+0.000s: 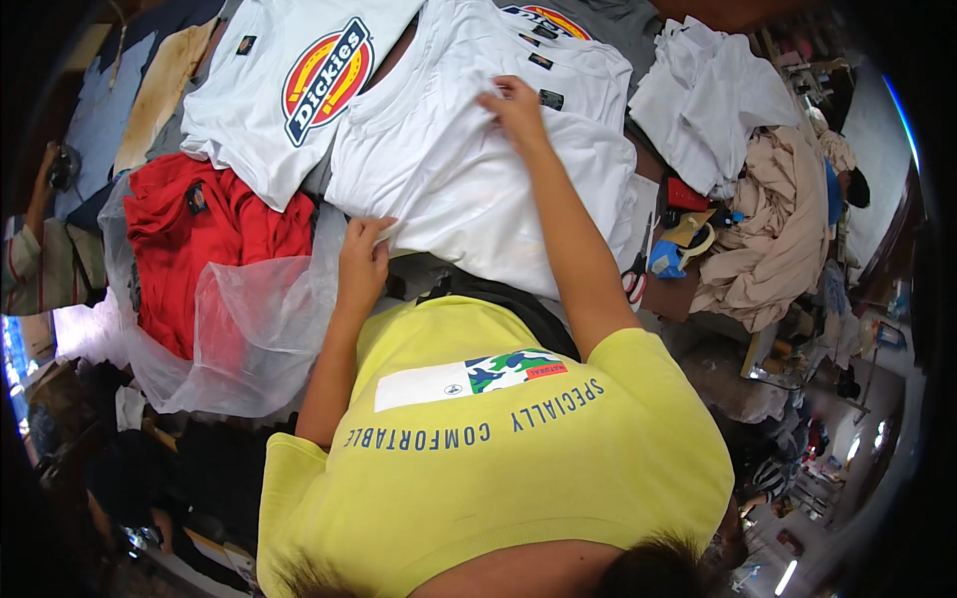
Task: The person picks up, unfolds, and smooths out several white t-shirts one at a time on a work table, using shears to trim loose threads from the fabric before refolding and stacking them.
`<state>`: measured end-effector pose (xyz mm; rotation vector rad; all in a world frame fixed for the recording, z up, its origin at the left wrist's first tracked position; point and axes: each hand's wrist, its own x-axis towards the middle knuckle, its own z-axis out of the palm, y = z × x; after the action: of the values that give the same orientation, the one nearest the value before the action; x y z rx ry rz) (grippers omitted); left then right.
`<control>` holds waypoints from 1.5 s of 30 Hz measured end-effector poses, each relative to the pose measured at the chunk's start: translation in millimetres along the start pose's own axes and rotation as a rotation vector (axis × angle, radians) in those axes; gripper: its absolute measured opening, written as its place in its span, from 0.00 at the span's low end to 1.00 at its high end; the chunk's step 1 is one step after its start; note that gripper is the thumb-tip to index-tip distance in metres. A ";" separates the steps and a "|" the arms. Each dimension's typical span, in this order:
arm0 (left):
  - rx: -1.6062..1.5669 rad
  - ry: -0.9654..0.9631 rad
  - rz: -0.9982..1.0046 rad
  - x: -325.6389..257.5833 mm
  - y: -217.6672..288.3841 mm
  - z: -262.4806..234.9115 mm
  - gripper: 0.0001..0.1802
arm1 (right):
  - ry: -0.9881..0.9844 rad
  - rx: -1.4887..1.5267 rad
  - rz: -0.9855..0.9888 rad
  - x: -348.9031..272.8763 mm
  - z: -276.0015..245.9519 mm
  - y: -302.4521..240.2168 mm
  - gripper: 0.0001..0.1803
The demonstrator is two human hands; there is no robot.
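Observation:
A white T-shirt (469, 179) lies rumpled in front of me, on top of other white shirts. My left hand (363, 261) is closed on its near left edge, with fingertips pinching the cloth. Farther off and to the right, my right hand (517, 112) has its fingers bent and gripping a fold of the same shirt. Dark neck labels show on the white shirts (593, 85) just beyond that hand. To the left lies another white T-shirt (234, 110) with a round red and yellow print.
Red shirts (224, 249) sit in a clear plastic bag (249, 344) at left. On the right are scissors (635, 279), a tape roll (698, 244), crumpled white garments (703, 100) and beige cloth (763, 234). Another person's arm (42, 199) shows at far left.

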<state>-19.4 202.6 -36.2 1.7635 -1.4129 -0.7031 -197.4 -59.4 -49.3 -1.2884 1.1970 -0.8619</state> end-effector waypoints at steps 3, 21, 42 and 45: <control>0.132 0.000 0.221 1.5 5.8 0.2 0.22 | 0.109 0.167 0.072 -24.3 -63.3 -4.8 0.16; 0.257 -0.144 0.261 18.6 14.7 10.3 0.37 | 0.024 -0.344 -0.394 -128.1 -125.5 22.2 0.21; 0.135 -0.217 0.127 20.6 8.0 10.1 0.30 | 0.215 -0.473 -0.234 -132.7 -119.4 25.4 0.32; 0.111 -0.153 0.120 22.2 16.7 7.8 0.22 | 0.253 -0.404 -0.211 -133.0 -121.3 26.7 0.24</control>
<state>-29.6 177.6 -25.9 1.7223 -1.6750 -0.7204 -347.4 43.2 -39.7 -1.6913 1.5083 -0.9897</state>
